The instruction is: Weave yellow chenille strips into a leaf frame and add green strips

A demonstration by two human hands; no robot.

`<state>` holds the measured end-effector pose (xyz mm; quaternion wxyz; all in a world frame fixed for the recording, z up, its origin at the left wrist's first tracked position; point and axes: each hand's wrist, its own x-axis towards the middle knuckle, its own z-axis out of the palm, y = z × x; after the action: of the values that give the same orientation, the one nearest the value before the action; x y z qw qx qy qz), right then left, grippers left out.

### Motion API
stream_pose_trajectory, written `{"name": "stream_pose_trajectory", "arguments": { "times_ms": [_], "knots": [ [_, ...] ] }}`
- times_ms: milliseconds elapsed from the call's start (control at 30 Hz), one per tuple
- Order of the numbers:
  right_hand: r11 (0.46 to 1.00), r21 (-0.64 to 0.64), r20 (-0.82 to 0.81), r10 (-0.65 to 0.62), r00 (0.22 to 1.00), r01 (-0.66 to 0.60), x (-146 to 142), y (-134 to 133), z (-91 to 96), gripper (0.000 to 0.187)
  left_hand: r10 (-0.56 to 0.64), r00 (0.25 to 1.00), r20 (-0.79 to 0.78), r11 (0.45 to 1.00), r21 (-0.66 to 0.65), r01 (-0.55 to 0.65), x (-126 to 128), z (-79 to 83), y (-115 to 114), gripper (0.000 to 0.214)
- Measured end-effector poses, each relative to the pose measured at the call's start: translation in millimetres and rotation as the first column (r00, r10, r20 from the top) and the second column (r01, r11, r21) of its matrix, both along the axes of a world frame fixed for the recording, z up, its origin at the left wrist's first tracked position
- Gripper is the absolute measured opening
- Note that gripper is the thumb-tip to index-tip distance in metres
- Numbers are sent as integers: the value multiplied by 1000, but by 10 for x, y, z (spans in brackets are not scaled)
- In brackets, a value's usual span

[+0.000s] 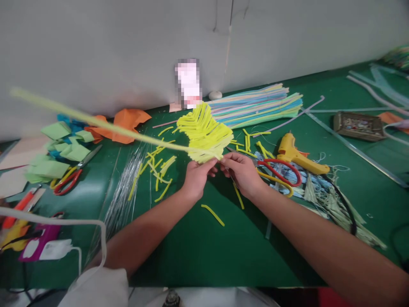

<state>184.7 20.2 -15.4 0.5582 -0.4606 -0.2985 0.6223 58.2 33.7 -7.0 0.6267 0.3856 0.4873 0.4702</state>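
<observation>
Both hands meet over the middle of the green table at the lower edge of a yellow leaf shape [211,132] made of rows of fuzzy pipe cleaner. My left hand [200,177] pinches its lower left edge between thumb and fingers. Closed on the lower right corner of the leaf shape is my right hand [241,170], thumb and fingertips together. From this edge one long yellow pipe cleaner [105,125] sticks out to the upper left, its far end blurred. Cut yellow pieces [212,214] lie around the hands. The fingertips' exact hold is partly hidden.
Behind lies a bundle of coloured pipe cleaners [255,106], near a propped phone [188,83]. Red-and-yellow scissors [281,170] and a yellow glue gun [298,155] sit right. Left are wires [124,187], more scissors [68,181], and green paper pieces [53,168].
</observation>
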Motion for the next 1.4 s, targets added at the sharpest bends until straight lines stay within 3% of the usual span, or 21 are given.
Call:
{"name": "stream_pose_trajectory", "arguments": {
  "times_ms": [333, 600, 800, 1133, 1400],
  "knots": [
    [1000, 6, 52, 14, 999, -14, -2, 5, 18, 23, 2, 998, 62, 999, -47, 1, 7, -9, 10, 26],
    [998, 58, 115, 31, 993, -38, -12, 0, -7, 10, -60, 995, 85, 995, -80, 67, 5, -13, 27, 25],
    [997, 61, 138, 30, 990, -39, -18, -3, -22, 5, -35, 994, 103, 992, -114, 47, 4, -21, 39, 26],
    [989, 119, 209, 61, 976, -87, 11, -48, -23, 17, 22, 994, 103, 1000, -17, -21, -28, -66, 38, 21],
    [999, 42, 120, -1, 993, -4, -10, -48, -25, 40, 35, 997, 64, 997, 68, -39, 6, -52, 12, 31]
  ]
}}
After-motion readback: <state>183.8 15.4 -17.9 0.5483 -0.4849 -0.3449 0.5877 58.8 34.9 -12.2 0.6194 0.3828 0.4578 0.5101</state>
